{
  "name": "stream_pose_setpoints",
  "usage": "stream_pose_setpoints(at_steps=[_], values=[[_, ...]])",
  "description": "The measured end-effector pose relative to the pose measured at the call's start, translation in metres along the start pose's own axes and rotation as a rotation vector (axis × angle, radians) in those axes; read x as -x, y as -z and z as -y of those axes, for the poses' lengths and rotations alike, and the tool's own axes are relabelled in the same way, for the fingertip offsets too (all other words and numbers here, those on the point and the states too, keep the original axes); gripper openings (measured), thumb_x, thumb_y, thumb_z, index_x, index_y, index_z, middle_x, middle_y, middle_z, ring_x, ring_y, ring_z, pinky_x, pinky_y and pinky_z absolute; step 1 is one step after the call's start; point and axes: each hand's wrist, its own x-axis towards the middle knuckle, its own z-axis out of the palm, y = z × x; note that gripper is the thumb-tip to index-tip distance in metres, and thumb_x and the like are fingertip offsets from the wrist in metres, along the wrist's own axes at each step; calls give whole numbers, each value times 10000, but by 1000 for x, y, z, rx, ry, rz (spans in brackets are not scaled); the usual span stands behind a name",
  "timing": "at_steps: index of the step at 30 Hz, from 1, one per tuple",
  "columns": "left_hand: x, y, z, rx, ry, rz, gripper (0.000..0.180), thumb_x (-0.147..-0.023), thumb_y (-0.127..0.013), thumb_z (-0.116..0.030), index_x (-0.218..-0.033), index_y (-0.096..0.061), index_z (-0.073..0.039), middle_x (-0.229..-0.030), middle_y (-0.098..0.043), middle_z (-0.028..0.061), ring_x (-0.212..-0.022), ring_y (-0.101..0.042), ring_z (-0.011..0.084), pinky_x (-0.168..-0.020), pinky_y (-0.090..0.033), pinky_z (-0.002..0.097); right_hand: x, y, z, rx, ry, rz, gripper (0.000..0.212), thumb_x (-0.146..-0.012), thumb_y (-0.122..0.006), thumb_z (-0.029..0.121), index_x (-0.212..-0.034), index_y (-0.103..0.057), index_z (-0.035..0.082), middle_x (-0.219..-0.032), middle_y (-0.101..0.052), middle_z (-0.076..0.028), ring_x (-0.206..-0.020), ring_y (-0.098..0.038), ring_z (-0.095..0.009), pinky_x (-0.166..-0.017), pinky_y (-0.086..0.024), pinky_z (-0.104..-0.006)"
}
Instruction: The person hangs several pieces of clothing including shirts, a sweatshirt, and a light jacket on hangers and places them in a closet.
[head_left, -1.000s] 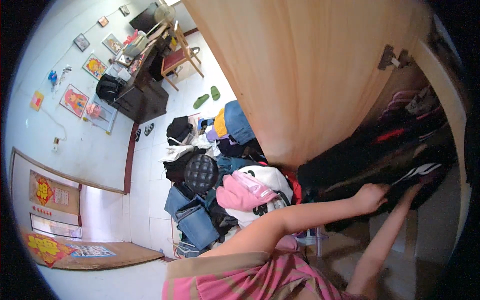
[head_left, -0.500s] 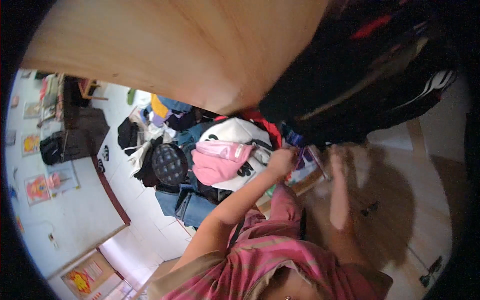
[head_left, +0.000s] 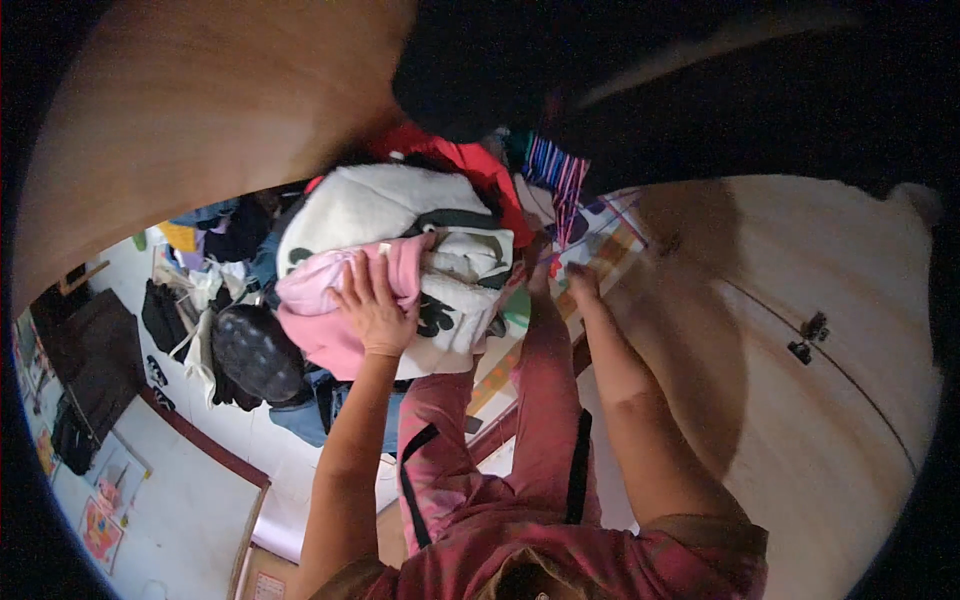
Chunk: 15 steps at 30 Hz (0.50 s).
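Pink garment (head_left: pixel 330 300) under the left hand (head_left: pixel 375 310), plain pale pink. Just right of the pink garment, a white garment (head_left: pixel 440 290) with black blotch prints and a dark green-grey band. Above the pink garment, a cream-white fleecy piece (head_left: pixel 370 205). Up and right of it, red cloth (head_left: pixel 480 165), then striped cloth (head_left: pixel 560 175) in blue, red and white. Left and below the pink garment, a black quilted bag (head_left: pixel 255 350) with a diamond pattern; below that, blue denim (head_left: pixel 300 420). Trousers (head_left: pixel 540 400) pinkish-red, mottled, with black side stripes. Wardrobe door (head_left: pixel 200 120) plain light brown wood. Floor (head_left: pixel 210 480) white, with a dark red-brown edge strip.
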Motion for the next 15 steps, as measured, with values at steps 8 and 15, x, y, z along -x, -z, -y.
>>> stream_pose_setpoints(at_steps=[8,15], values=[[-2,-63,17,35,-180,-340,710,-737,-579,-426,-1338,-382,-105,-1392,-349,172,-1283,-295,381,-1058,-79,624,-171,3,-5,-525,314,-72,479,-867,-564,247,-1299,-469,62,-1247,-475,-87,-1112,-438,-233,-928,-344,-351],[1,-72,16,44,-178,-362,679,-735,-603,-391,-1312,-389,-105,-1377,-365,164,-1272,-293,370,-1061,-53,629,-222,14,-18,-446,63,-221,431,-851,-550,304,-1220,-531,82,-1230,-522,-86,-1153,-445,-219,-986,-315,-399]])
